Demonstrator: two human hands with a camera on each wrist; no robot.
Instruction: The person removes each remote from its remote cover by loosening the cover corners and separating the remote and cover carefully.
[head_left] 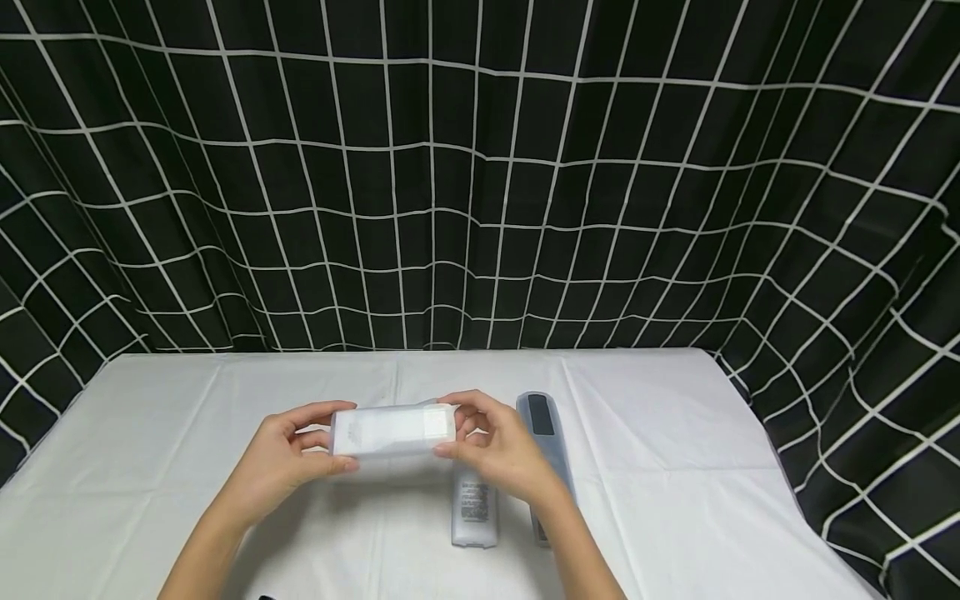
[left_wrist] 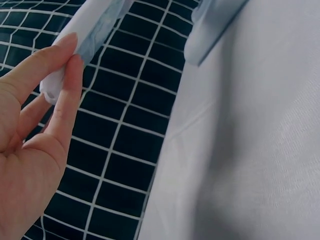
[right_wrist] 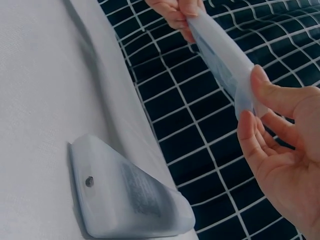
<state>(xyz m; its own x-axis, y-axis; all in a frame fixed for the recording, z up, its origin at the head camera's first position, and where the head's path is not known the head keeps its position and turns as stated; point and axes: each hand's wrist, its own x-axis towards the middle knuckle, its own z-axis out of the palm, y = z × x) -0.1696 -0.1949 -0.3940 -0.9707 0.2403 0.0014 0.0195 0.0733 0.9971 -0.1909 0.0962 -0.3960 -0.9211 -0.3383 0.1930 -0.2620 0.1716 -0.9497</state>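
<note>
A white remote control [head_left: 393,429] in a translucent sleeve is held level above the table, its back with faint print facing the head camera. My left hand [head_left: 281,450] pinches one end between thumb and fingers. At the other end my right hand [head_left: 506,446] grips it the same way. The left wrist view shows the sleeved remote [left_wrist: 82,32] edge-on at my left fingertips. Under my right hand, a second sleeved remote [head_left: 475,508] lies with its printed label up; its far part is hidden. Beside it is a longer grey-blue remote [head_left: 555,446] with a dark display, partly covered by my right wrist.
A white cloth [head_left: 660,467] with fold creases covers the table. Black curtains [head_left: 450,183] with a white grid stand behind and at both sides. A small dark thing [head_left: 266,597] just shows at the bottom edge of the head view.
</note>
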